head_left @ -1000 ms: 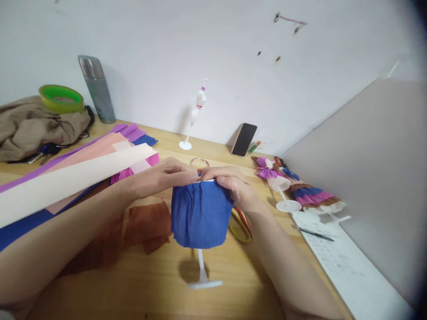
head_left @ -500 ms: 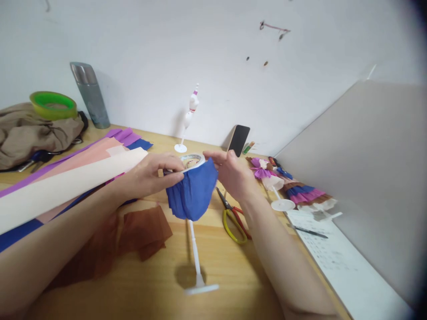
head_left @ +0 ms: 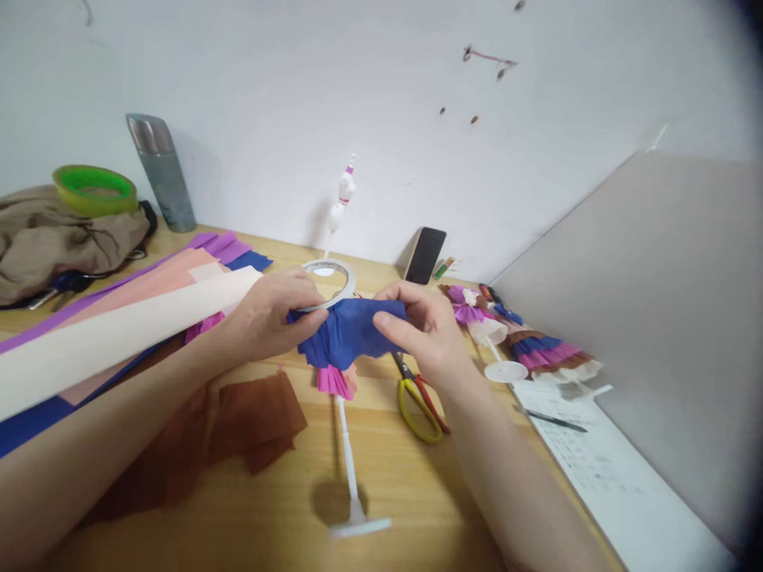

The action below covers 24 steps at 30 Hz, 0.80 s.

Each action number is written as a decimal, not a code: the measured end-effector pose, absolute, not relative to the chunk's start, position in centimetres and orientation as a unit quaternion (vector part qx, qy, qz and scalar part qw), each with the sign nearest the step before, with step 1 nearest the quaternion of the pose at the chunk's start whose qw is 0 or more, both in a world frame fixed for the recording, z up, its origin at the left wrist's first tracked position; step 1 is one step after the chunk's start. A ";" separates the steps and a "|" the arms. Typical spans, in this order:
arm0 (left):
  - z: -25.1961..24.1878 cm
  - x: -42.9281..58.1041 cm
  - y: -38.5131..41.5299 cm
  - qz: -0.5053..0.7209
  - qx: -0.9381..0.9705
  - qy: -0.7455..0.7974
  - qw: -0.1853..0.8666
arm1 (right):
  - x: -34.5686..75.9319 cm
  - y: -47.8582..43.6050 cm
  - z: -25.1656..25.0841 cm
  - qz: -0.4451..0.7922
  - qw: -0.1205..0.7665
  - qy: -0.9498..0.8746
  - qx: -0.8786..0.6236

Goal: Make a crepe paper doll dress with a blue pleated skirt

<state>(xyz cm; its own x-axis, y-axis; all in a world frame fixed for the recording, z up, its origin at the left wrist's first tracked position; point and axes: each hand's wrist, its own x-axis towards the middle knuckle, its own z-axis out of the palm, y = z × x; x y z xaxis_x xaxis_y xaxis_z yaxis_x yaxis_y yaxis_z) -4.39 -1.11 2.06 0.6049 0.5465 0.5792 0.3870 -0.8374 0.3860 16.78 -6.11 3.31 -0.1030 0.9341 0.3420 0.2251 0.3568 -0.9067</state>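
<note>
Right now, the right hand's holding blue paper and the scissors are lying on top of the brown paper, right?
Not quite: the scissors lie on the wooden table, right of the brown paper, as the head view shows. The right hand does hold blue paper.

Blue paper [head_left: 358, 330] gathered above pink ruffle [head_left: 334, 382]; white stand [head_left: 349, 454] below; pale ring [head_left: 351, 278] behind

Four white stands [head_left: 347, 453]: one below the hands [head_left: 271, 310], one beyond, two rightward; one phone [head_left: 427, 254], one bottle [head_left: 165, 179] beyond.
</note>
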 end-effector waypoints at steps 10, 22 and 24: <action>2.0 -3.8 -2.1 0.369 0.902 0.208 0.083 | 15.9 -6.5 2.7 0.184 0.468 -0.701 -0.506; 1.5 -3.7 -1.8 0.382 0.898 0.203 0.083 | 15.4 -6.6 2.2 0.174 0.470 -0.708 -0.498; 1.6 -3.7 -1.9 0.382 0.898 0.203 0.080 | 15.2 -6.7 2.1 0.189 0.471 -0.713 -0.484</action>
<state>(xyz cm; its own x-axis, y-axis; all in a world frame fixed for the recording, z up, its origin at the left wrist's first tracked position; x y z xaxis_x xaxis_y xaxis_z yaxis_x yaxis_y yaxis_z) -3.69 -1.86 1.56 0.6267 0.4248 0.6533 0.3030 -0.9052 0.2979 15.24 -6.69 2.13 -0.0879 0.8687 0.4874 0.5123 0.4591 -0.7258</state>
